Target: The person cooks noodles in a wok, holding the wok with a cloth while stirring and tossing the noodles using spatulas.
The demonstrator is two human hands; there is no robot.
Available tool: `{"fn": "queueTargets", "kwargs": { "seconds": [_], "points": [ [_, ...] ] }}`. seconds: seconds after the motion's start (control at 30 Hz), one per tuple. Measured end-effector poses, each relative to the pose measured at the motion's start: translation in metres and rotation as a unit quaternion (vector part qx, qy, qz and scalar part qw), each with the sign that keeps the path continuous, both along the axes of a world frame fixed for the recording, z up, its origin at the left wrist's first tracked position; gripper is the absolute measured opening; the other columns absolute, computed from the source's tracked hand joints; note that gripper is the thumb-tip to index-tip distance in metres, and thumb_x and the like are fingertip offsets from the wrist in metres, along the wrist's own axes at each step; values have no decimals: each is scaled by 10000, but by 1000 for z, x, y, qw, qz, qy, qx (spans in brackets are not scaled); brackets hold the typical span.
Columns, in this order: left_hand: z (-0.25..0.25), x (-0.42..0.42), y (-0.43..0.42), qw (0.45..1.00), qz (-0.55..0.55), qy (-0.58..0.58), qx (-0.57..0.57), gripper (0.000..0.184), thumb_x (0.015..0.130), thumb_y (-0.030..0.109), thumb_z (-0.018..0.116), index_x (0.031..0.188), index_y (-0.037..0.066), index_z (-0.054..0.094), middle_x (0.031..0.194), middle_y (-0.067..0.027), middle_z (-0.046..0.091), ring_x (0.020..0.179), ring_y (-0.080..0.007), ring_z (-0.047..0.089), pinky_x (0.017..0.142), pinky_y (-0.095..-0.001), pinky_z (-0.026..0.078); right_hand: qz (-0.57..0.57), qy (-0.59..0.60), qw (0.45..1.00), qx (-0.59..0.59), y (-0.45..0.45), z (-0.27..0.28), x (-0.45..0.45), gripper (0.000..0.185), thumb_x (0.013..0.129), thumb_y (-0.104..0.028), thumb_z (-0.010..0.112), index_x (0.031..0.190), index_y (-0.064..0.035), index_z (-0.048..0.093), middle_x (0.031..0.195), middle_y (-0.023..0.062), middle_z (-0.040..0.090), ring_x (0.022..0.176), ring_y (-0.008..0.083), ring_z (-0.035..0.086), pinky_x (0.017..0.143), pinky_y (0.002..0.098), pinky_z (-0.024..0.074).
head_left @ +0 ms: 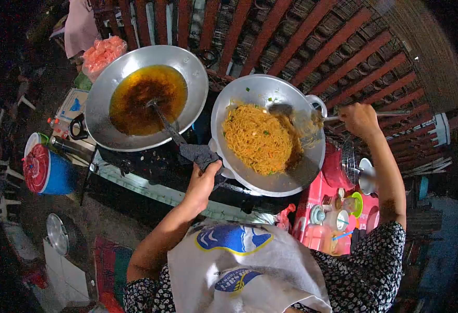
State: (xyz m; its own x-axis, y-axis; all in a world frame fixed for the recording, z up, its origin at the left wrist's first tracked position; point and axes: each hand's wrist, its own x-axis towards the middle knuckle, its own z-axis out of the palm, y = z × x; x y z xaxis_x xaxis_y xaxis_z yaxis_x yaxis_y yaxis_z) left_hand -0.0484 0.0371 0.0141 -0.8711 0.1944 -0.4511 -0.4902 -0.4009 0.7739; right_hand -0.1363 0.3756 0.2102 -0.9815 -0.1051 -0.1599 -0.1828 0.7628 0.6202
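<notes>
White cloth (286, 261) printed with blue logos covers the person's front at 6 o'clock. Toward 10 o'clock, a wide metal pan (97, 109) holds amber liquid (171, 88), dark in the middle, with a ladle (165, 121) resting in it. Just beside it, toward 2 o'clock, a second pan (315, 161) holds noodles (255, 138) flecked with green, heaped mostly on its 9 o'clock side. At 4 o'clock, a red-covered counter (315, 194) carries jars and cups, their contents too small to tell. At 9 o'clock, a blue bucket (61, 175) has red plastic on top. Near the first pan's 10 o'clock rim, a clear bag (104, 56) holds pink-orange pieces. The right hand (359, 120) is wrapped around a long utensil (396, 113) reaching into the second pan's 3 o'clock side; the left hand (203, 183) pinches a dark cloth (200, 155) at its 8 o'clock edge. Smallest, a cup (356, 203) shows a yellow-green rim.
</notes>
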Motion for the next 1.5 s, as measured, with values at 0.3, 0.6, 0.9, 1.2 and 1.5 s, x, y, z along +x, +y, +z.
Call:
{"fn": "queueTargets", "kwargs": {
  "seconds": [0.3,0.6,0.9,1.2,1.5],
  "points": [
    [3,-1,7,998,12,14,-59,517,791,249,574,1225,81,349,1181,-47,458,1103,-186,394,962,-335,264,-76,-67,872,-479,15,-157,-9,226,725,-271,629,896,-123,644,744,97,633,694,224,616,620,344,478],
    [-7,-2,7,998,14,26,-56,530,797,239,570,1247,89,333,1183,-46,456,1099,-187,401,951,-330,279,-81,-34,923,-374,5,-57,12,221,719,-321,624,867,-160,657,806,111,632,745,283,610,662,364,481],
    [6,-3,4,998,18,22,-50,387,793,234,576,1125,88,442,1044,-22,513,998,-166,453,896,-319,330,-40,59,994,-88,-52,4,23,153,744,-269,564,852,-191,639,718,113,614,685,299,597,599,406,477],
    [11,6,8,1000,27,-3,-15,455,808,175,548,1196,48,344,1100,-59,468,1010,-160,444,881,-290,334,-22,-78,991,-108,7,-8,46,196,727,-265,531,831,-123,616,833,139,613,779,319,601,677,420,498],
    [10,0,8,994,8,24,-102,468,816,160,535,1214,31,324,1134,-80,455,1038,-181,431,909,-302,311,-120,-2,842,-525,-38,-193,56,227,741,-186,617,944,-85,629,833,159,623,742,300,607,679,372,476]
  ]
}}
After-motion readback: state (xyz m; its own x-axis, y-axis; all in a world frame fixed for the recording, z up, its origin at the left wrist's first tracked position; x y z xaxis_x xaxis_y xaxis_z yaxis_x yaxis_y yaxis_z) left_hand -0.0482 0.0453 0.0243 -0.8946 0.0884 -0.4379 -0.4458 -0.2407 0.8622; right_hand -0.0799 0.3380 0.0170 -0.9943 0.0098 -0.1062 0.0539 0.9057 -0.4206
